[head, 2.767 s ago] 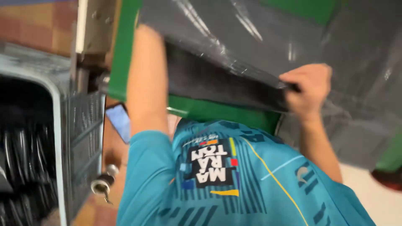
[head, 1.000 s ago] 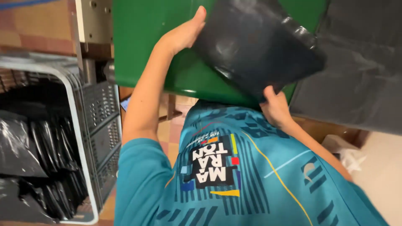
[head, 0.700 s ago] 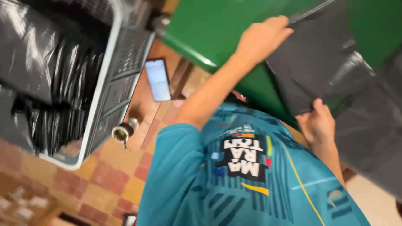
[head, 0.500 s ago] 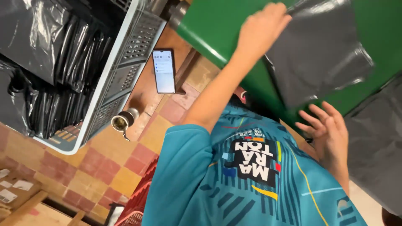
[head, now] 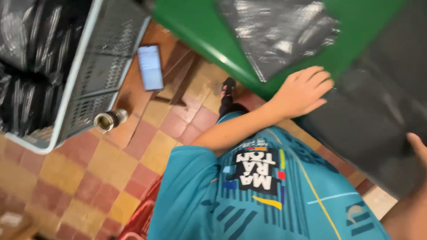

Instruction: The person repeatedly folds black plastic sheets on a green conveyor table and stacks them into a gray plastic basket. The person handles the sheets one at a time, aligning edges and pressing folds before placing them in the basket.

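Note:
A folded black plastic bag (head: 278, 33) lies on the green table (head: 195, 26), with no hand on it. My left hand (head: 302, 91) rests flat, fingers spread, at the table's near edge, between that bag and a larger black plastic sheet (head: 378, 115) spread to the right. Its fingertips touch the sheet's edge. My right hand (head: 418, 149) shows only in part at the right border, against the sheet, and its grip is hidden. My teal shirt fills the lower middle.
A grey plastic crate (head: 95, 80) full of black bags stands at the left. A phone (head: 150, 66) lies on wooden boards beside it, and a small bottle (head: 106, 121) lies on the tiled floor (head: 75, 178). A red object (head: 142, 218) sits at the bottom.
Both hands have let go of the folded bag, which now lies on the table. My left hand has dropped to the table edge, and my right hand has moved off to the right.

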